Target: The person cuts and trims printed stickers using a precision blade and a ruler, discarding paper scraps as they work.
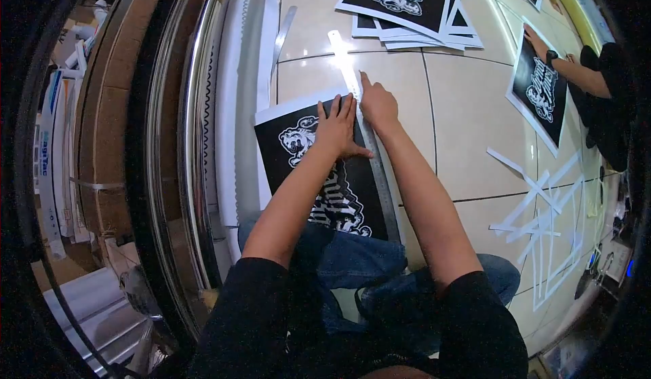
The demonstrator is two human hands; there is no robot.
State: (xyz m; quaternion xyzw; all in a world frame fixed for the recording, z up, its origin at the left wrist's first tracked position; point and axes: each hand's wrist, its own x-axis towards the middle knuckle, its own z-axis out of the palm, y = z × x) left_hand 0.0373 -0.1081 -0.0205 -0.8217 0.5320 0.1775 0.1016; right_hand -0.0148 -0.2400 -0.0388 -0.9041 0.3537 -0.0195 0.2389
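Observation:
A black printed sheet [366, 185] with white lettering and a lion drawing lies on the tiled floor before my knees. A long metal ruler [378, 175] lies along its right edge and extends past its top, where it shines with glare. My left hand [336, 131] presses flat on the sheet and the ruler's edge, fingers spread. Just right of the ruler is my right hand [380, 106], its index finger stretched forward and the other fingers curled in. Whatever those curled fingers may hold is hidden.
Similar prints [413, 6] are stacked ahead. At right, another person's hand [537, 43] rests on a print [542, 94]. White offcut strips [542, 196] lie nearer on that side. Metal rollers [196, 107] and a cardboard box [112, 121] stand at left.

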